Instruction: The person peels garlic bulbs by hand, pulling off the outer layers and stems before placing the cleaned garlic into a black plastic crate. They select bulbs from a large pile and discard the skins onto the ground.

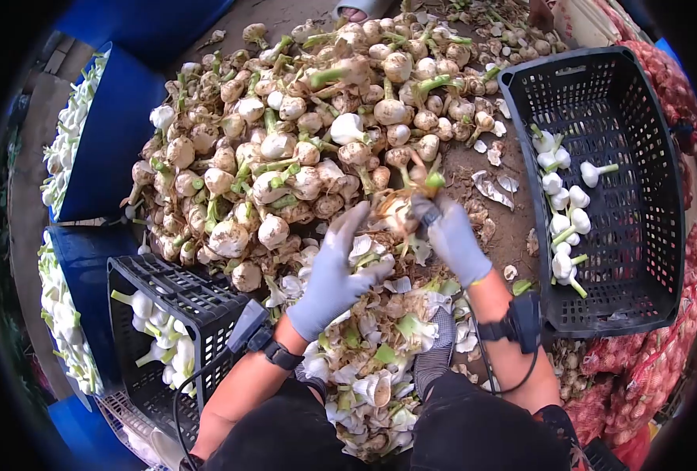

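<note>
A big heap of dirty garlic (305,184) lies in front, maybe for easy reach. The black crate (631,196) at right holds white garlic (559,224), likely to keep it apart. The left hand (329,282) is spread wide and looks empty. Between it and the right hand (458,243) is a blurry garlic bulb (397,216). The right fingers curl round a small dark thing (428,213). I can read no words.

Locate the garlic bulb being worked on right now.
In the head view, the blurred garlic bulb is slightly above and right of centre, between the left hand and right hand, by the lower right edge of the garlic heap.
</note>
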A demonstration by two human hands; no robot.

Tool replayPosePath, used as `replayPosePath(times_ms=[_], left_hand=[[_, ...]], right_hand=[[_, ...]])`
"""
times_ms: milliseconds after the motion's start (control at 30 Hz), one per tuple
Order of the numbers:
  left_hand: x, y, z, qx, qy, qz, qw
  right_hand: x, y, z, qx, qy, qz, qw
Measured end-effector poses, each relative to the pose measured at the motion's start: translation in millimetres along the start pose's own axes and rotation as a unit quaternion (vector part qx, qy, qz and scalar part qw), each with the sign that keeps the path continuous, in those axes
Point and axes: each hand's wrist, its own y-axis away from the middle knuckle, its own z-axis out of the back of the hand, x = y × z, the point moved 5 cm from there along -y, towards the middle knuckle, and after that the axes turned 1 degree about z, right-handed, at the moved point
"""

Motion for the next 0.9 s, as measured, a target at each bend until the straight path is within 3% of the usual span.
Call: replayPosePath(times_ms=[33, 67, 133, 167, 233, 267, 300, 333, 400, 467, 533, 600, 633, 667, 700, 733, 767, 800, 833, 867, 900], left_hand=[[1, 1, -5, 0.03, -0.052, -0.029, 0.998], [6, 3, -7, 0.066, -0.076, -0.051, 0.994], [22, 9, -7, 0.107, 0.132, 0.124, 0.978], [26, 13, -6, 0.106, 0.206, 0.162, 0.959], [15, 17, -4, 0.117, 0.108, 0.083, 0.984], [2, 18, -2, 0.119, 0.031, 0.029, 0.992], [7, 18, 0, 0.117, 0.032, 0.036, 0.992], [15, 23, 0, 0.096, 0.186, 0.168, 0.963], [19, 27, 3, 0.063, 0.261, 0.173, 0.948], [17, 28, 8, 0.042, 0.252, 0.157, 0.954], [8, 21, 16, 0.046, 0.07, 0.08, 0.993], [12, 20, 19, 0.062, 0.089, 0.047, 0.993], [12, 21, 17, 0.083, 0.288, 0.153, 0.942], [12, 24, 11, 0.1, 0.471, 0.252, 0.839], [10, 25, 7, 0.125, 0.525, 0.23, 0.81], [12, 25, 4, 0.125, 0.525, 0.231, 0.809], [12, 23, -1, 0.128, 0.567, 0.235, 0.779], [10, 23, -5, 0.127, 0.608, 0.238, 0.747], [8, 22, -7, 0.124, 0.573, 0.244, 0.772], [3, 21, -7, 0.123, 0.573, 0.244, 0.773], [-4, 22, -7, 0.133, 0.56, 0.235, 0.783]], right_hand=[[19, 28, -21, 0.022, 0.163, -0.017, 0.986], [-2, 38, -27, 0.04, 0.137, 0.055, 0.988], [-16, 52, -31, 0.094, 0.025, -0.054, 0.994], [-14, 55, -28, 0.092, 0.021, -0.058, 0.994], [-5, 60, -33, 0.166, 0.118, -0.153, 0.967], [-3, 64, -38, 0.166, 0.118, -0.156, 0.967], [-1, 66, -43, 0.12, 0.108, -0.14, 0.977], [2, 67, -46, 0.075, 0.099, -0.123, 0.985], [6, 70, -53, 0.082, 0.096, -0.139, 0.982], [7, 70, -60, 0.118, 0.114, -0.111, 0.98], [15, 72, -64, 0.102, 0.085, -0.1, 0.986], [25, 75, -62, 0.076, 0.096, -0.136, 0.983], [24, 72, -57, 0.047, 0.135, -0.052, 0.988], [19, 71, -53, 0.045, 0.133, -0.053, 0.989], [25, 70, -49, 0.025, 0.306, 0.064, 0.949], [32, 72, -49, 0.005, 0.466, 0.177, 0.867], [36, 75, -47, -0.003, 0.511, 0.234, 0.827], [30, 75, -48, -0.001, 0.512, 0.233, 0.827], [19, 72, -44, 0.014, 0.323, 0.181, 0.929], [10, 70, -42, 0.027, 0.117, 0.12, 0.985], [13, 67, -47, 0.028, 0.081, 0.151, 0.985]])
